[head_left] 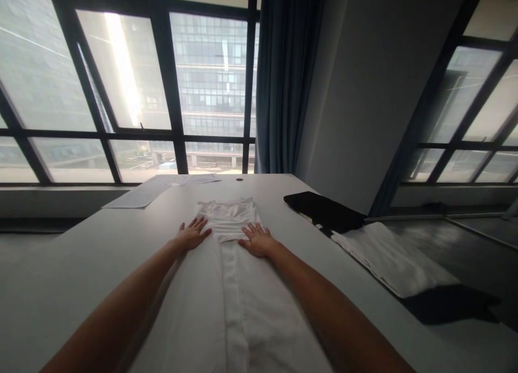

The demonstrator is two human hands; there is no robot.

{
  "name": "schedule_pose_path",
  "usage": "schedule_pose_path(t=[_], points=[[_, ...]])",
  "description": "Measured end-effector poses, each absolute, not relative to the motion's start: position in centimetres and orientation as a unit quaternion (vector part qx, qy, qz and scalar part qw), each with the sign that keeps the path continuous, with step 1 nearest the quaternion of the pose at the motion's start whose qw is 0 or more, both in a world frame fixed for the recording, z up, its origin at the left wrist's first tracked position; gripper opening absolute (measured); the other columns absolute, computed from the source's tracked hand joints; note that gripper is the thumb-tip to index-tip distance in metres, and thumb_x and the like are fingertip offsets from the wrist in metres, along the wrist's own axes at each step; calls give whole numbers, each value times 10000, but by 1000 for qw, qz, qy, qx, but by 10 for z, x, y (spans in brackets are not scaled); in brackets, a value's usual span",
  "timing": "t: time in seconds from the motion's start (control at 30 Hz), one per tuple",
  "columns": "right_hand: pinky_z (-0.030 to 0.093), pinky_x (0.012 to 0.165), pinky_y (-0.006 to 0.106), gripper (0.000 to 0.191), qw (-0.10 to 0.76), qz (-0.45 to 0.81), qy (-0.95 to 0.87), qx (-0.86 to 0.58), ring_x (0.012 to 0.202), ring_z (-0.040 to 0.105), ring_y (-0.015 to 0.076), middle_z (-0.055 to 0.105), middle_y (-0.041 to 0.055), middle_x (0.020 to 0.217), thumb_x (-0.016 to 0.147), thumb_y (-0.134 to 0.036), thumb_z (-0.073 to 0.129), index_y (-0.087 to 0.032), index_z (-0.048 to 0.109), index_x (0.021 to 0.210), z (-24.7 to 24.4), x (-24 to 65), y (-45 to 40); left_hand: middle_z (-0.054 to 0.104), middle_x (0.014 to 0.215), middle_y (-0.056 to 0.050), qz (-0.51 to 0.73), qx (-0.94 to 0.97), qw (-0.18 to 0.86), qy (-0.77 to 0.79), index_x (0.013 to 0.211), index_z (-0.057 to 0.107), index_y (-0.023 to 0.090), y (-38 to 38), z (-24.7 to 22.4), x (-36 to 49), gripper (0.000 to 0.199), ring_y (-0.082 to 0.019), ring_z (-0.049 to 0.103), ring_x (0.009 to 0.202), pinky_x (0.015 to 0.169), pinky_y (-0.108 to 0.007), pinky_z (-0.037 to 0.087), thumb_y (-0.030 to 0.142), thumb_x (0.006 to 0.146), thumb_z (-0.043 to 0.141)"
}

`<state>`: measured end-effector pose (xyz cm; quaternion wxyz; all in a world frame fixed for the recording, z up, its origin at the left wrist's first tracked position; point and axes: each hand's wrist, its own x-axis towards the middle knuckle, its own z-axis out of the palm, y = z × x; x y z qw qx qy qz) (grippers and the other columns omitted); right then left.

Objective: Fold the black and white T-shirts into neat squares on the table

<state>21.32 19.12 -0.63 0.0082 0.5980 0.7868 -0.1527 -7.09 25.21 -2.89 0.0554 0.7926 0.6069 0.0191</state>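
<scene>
A long white garment [230, 286] lies spread lengthwise over the white table, running from the near edge of the view toward the window. Its far end [226, 216] is a crumpled, creased section, and a lengthwise band runs down its middle. My left hand [192, 235] rests palm down on the left side of the cloth, fingers spread. On the right side, my right hand [257, 239] presses flat with its fingers apart, level with the left one. Neither hand grips the fabric. The underside of the garment is hidden.
Paper sheets [141, 192] lie at the table's [101, 265] far left. Along the right edge are a black folded item [324, 207], a folded white cloth [392, 257] and a dark cloth [453, 304]. A blue curtain [285, 81] hangs beside the windows behind.
</scene>
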Motion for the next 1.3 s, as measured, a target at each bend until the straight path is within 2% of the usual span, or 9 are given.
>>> schedule_pose_path(t=[0.2, 0.33, 0.47, 0.57, 0.67, 0.77, 0.9, 1.2, 1.3], points=[[22, 1205, 507, 1046, -18, -134, 801, 583, 1518, 12, 329, 67, 113, 1660, 798, -816, 447, -187, 177, 1588, -6, 212, 237, 148, 1650, -33, 11, 773, 40, 633, 1571, 231, 282, 316, -33, -75, 721, -277, 139, 1518, 1161, -607, 178, 647, 952, 168], [10, 1189, 538, 779, -93, 44, 783, 614, 1465, 225, 360, 343, 198, 1564, 925, -610, 472, -144, 337, 1535, 3, 195, 221, 234, 1634, -80, 20, 751, 18, 660, 1551, 298, 280, 331, -27, -80, 666, -323, 210, 1494, 1129, -656, 175, 590, 972, 189], [224, 1143, 507, 544, -50, 11, 826, 561, 1301, 479, 327, 546, 184, 1400, 973, -538, 425, -167, 593, 1334, 7, 186, 174, 414, 1540, -177, 96, 738, -75, 664, 1478, 427, 203, 316, -17, -76, 582, -360, 320, 1427, 1122, -635, 158, 474, 996, 243], [240, 1142, 518, 573, -20, -50, 843, 535, 1396, 377, 335, 434, 174, 1514, 980, -539, 411, -183, 515, 1416, 4, 198, 140, 602, 1328, -195, 136, 755, -115, 631, 1282, 606, 174, 287, -9, -64, 500, -346, 500, 1260, 1050, -556, 314, 413, 1002, 269], [216, 1158, 515, 538, -46, -35, 842, 537, 1448, 296, 321, 364, 166, 1562, 998, -484, 401, -183, 493, 1434, 1, 214, 112, 648, 1269, -142, 122, 776, -94, 611, 1191, 654, 213, 246, -4, -53, 466, -306, 575, 1160, 979, -491, 410, 435, 1004, 289], [297, 1127, 437, 448, -63, -18, 849, 525, 1379, 413, 279, 481, 153, 1483, 990, -427, 449, -194, 575, 1351, 3, 223, 87, 587, 1393, -79, 102, 817, -56, 564, 1286, 602, 257, 190, -5, -48, 449, -269, 552, 1227, 996, -428, 435, 488, 979, 370], [400, 1035, 385, 365, -50, -7, 855, 515, 1254, 535, 264, 585, 136, 1367, 975, -369, 483, -200, 646, 1255, 10, 225, 54, 512, 1470, -94, 85, 870, 8, 485, 1310, 598, 255, 106, -6, -43, 484, -297, 491, 1310, 1054, -461, 411, 531, 941, 448], [472, 854, 294, 280, -37, -59, 872, 485, 1009, 647, 234, 678, 86, 1170, 903, -383, 618, -245, 743, 1112, 28, 213, -11, 646, 1150, -74, 60, 883, 96, 456, 1190, 673, 254, -35, 20, -28, 530, -255, 645, 993, 859, -338, 498, 610, 799, 644], [483, 822, 292, 445, -53, -110, 893, 434, 948, 651, 226, 668, 85, 1147, 805, -536, 709, -242, 735, 1139, 30, 208, -31, 657, 1119, -59, 24, 889, 126, 439, 1260, 626, 257, -57, 28, -27, 711, -247, 644, 955, 806, -308, 490, 635, 671, 752]])
